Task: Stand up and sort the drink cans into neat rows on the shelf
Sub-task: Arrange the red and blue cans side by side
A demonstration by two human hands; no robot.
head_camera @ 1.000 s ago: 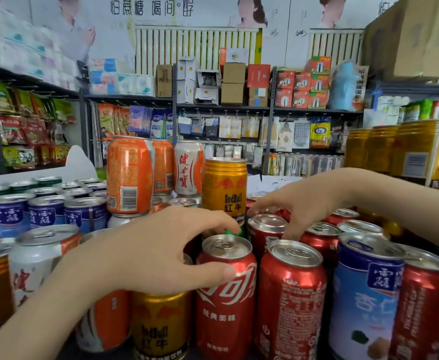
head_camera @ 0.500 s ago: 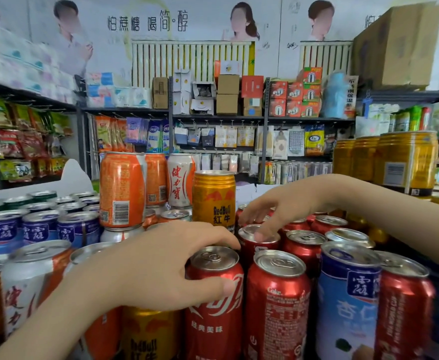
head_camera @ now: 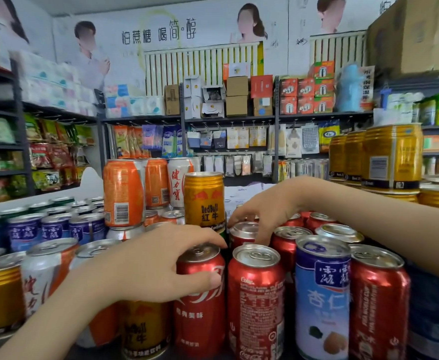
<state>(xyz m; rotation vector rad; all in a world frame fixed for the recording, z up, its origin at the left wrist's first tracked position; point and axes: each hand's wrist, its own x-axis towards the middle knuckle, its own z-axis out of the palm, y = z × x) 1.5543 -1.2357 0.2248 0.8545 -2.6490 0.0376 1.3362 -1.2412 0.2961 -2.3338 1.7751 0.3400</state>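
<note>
My left hand (head_camera: 156,268) grips the red aluminium cola can (head_camera: 200,302) in the front row. The thumb is pressed to its side wall and the fingers are curled over the lid rim. My right hand (head_camera: 267,206) reaches one row back and pinches the top of a second red aluminium can (head_camera: 241,233), with the fingertips on the far rim and the thumb on the near rim. Both cans stand upright, packed tight among their neighbours.

Hazards:
- The gold Red Bull can (head_camera: 204,201) stands stacked on the lower cans, just behind my left fingertips. Lifting or tilting the front can backward could topple it.
- The tall orange can (head_camera: 123,193) is stacked likewise. A jolt through the packed row could bring it down.
- A rim pinch is a weak hold, so the rear can may slip if I pull it straight up.
- The blue-and-white almond-drink can (head_camera: 322,294) sits among the red cans. It will break the row if left there.

Change from half a second ago: the left grip is unchanged. The right fingers have closed from resting on the lid to pinching it. No can has visibly moved.
</note>
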